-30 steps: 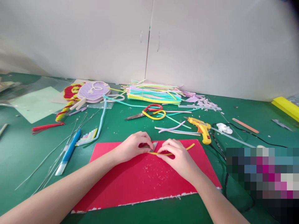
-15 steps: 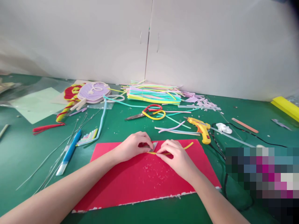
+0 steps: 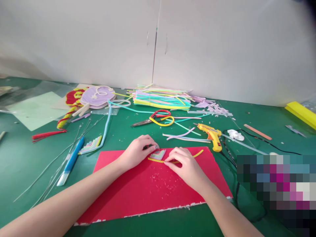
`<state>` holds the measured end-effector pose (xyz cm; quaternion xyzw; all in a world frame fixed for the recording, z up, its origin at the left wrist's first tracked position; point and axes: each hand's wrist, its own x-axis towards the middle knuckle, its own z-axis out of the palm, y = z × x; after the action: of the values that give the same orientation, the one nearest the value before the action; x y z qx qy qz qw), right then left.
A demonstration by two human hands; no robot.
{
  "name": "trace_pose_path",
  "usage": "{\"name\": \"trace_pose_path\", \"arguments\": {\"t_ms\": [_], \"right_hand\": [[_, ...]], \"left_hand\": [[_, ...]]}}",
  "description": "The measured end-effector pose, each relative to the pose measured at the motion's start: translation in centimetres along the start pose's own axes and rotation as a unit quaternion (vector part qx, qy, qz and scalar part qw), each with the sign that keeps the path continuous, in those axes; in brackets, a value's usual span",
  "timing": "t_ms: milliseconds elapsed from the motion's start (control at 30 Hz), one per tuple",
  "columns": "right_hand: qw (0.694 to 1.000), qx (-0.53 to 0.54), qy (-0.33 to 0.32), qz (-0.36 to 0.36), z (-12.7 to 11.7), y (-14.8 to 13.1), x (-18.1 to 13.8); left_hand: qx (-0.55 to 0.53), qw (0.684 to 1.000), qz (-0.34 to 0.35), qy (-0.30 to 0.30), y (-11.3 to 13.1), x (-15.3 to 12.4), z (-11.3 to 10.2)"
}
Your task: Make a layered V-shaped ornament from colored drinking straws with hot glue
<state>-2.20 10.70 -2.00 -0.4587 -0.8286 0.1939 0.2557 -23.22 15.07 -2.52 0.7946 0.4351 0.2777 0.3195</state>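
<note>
A small piece of striped pastel pipe cleaners (image 3: 159,155) lies on the red board (image 3: 138,194). My left hand (image 3: 138,152) is closed at the piece's upper left edge, thumb and fingertips together; a bluish-grey bit shows at the tips, too small to name. Along the front edge of the piece runs a yellow pipe cleaner (image 3: 155,160). My right hand (image 3: 184,162) pinches that yellow pipe cleaner near its middle, and its far end sticks out behind the hand to the upper right.
Behind the board lie scissors (image 3: 159,118), loose pipe cleaners (image 3: 184,135) and a bundle of them (image 3: 161,100). A yellow glue gun (image 3: 211,135) with its cord is at the right. At left are a blue pen-like tool (image 3: 71,161), wires and another striped piece (image 3: 91,144).
My left hand has drawn back slightly to the upper left, uncovering the striped piece and the yellow pipe cleaner's near end. My right hand stays nearly in place.
</note>
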Motion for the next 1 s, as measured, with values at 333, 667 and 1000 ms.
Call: {"name": "trace_pose_path", "arguments": {"t_ms": [333,667,1000], "right_hand": [[1.000,-0.002,0.002,0.003,0.12,0.04,-0.10],[1.000,0.016,0.004,0.008,0.15,0.00,-0.11],[1.000,0.011,0.001,0.006,0.19,-0.01,-0.13]], "left_hand": [[0.012,0.999,0.023,-0.020,0.01,0.02,0.16],[0.006,0.999,0.043,0.031,0.27,-0.35,-0.19],[0.037,0.992,0.092,-0.083,0.53,-0.62,0.06]]}}
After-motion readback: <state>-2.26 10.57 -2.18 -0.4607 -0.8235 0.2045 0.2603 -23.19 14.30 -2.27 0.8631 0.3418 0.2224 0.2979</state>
